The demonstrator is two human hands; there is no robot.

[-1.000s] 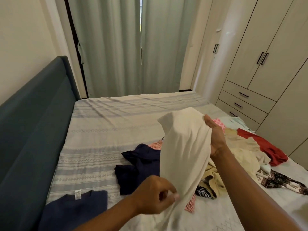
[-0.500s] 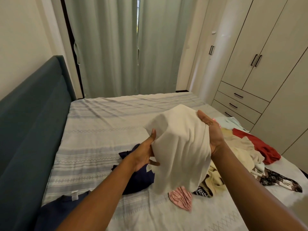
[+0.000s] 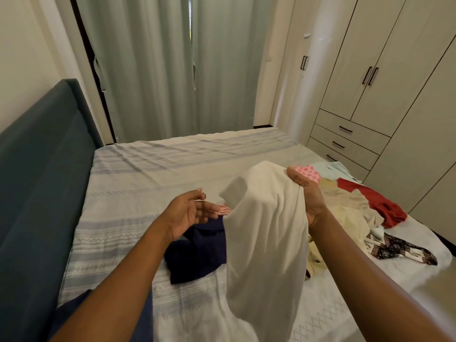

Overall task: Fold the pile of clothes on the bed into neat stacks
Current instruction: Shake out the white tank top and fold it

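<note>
A cream white garment (image 3: pixel 264 233) hangs in the air over the bed, draped over my right hand (image 3: pixel 308 193), which grips its top edge. My left hand (image 3: pixel 190 211) hovers just left of the cloth with fingers relaxed, holding nothing. Under the hanging cloth lies a crumpled navy garment (image 3: pixel 197 253) with a bit of pink fabric (image 3: pixel 223 209) at its far edge. The unfolded pile (image 3: pixel 345 208) of beige, red, pink dotted and light blue clothes sits to the right. A dark blue shirt (image 3: pixel 71 314) lies flat near the lower left, partly behind my left arm.
The bed (image 3: pixel 153 174) has a pale striped sheet and a teal headboard (image 3: pixel 37 181) along its left side. A black patterned garment (image 3: pixel 399 250) trails off the pile at the right. Wardrobe doors and drawers (image 3: pixel 350 141) stand to the right; curtains (image 3: pixel 172 65) hang behind.
My left hand has let go of the white garment's left side and drawn away to the left, open. The cloth now hangs from my right hand alone.
</note>
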